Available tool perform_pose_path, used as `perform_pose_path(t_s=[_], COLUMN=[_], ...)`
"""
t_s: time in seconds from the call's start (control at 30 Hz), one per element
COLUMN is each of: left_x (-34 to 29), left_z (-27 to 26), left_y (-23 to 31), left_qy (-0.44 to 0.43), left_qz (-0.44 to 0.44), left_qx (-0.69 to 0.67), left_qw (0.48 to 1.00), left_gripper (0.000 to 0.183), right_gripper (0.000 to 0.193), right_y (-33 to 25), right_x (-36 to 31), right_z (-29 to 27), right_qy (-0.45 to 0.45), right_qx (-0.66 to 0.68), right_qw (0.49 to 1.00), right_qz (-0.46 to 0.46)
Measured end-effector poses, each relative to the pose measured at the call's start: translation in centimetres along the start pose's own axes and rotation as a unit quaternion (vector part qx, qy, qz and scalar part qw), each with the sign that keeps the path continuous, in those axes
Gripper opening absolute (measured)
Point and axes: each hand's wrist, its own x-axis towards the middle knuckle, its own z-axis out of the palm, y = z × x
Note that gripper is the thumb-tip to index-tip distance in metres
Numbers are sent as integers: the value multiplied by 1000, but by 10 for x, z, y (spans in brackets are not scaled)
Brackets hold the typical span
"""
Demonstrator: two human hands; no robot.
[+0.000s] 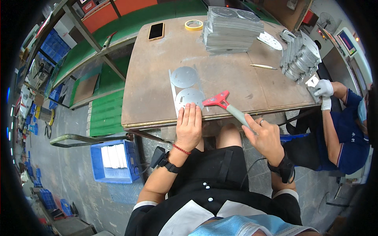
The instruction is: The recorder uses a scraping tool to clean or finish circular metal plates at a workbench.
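My left hand (189,126) lies flat with its fingers stretched out and pressed together, the fingertips on the near edge of a perforated grey metal disc (189,95). Thin metal strips (173,87) run along both sides of it, and a second grey disc (184,77) sits just beyond. Closed round the grey handle of a scraper (236,114) is my right hand (265,137). The scraper's red head rests at the right edge of the near disc, beside the strip there. My left fingers hide the near end of the metal piece.
On the brown table (153,86) stand a tall stack of metal sheets (232,33), a stack of cut discs (302,55), yellow tape (193,25), a phone (156,31) and a pen (263,66). A co-worker's gloved hands (323,88) are at the right edge. A blue crate (114,175) sits lower left.
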Motion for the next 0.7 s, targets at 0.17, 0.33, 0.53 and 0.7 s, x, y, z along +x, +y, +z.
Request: perform_pose_path(t_s=[0.17, 0.33, 0.53, 0.7], left_x=[-1, -1, 0, 1], left_z=[3, 6, 5, 5], left_y=[-4, -5, -9, -7], left_qy=[13, 34, 36, 50], left_qz=[20, 15, 19, 25], left_qx=[47, 30, 24, 29], left_qw=[999, 999, 999, 998], left_gripper=[40, 35, 33, 33], right_gripper=[35, 31, 24, 20], right_y=[0, 8, 5, 6], right_x=[32, 65, 102, 130], right_z=[11, 27, 37, 45], right_qy=[-13, 7, -26, -16], right_qx=[-15, -10, -33, -28], right_qw=[1000, 1000, 999, 999], right_qz=[9, -1, 11, 4])
